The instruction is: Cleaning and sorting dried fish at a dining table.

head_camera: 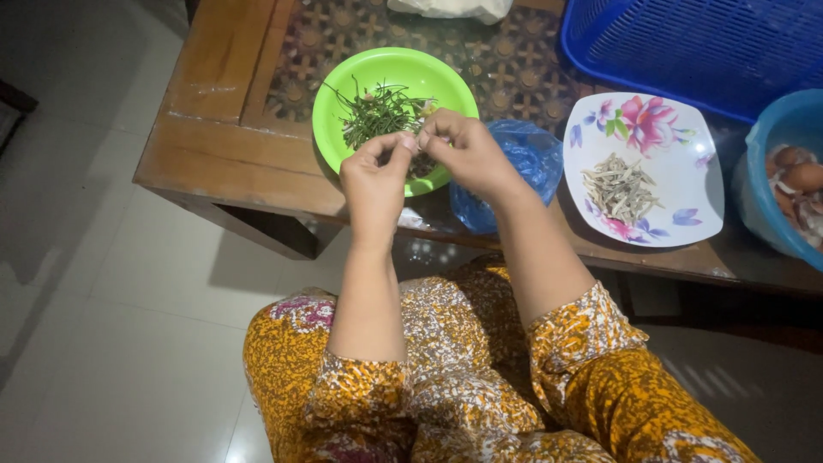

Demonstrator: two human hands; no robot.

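A lime-green bowl stands on the wooden table and holds a heap of thin green stems. My left hand and my right hand meet over the bowl's near rim. Their fingertips pinch a small piece between them; it is too small to tell what it is. Both forearms rise from my lap, which is covered in orange patterned cloth.
A blue plastic bag lies right of the bowl. A white flowered plate carries small dried fish. A blue basket sits behind it, a blue bowl with brown items at far right. Pale tiled floor lies left.
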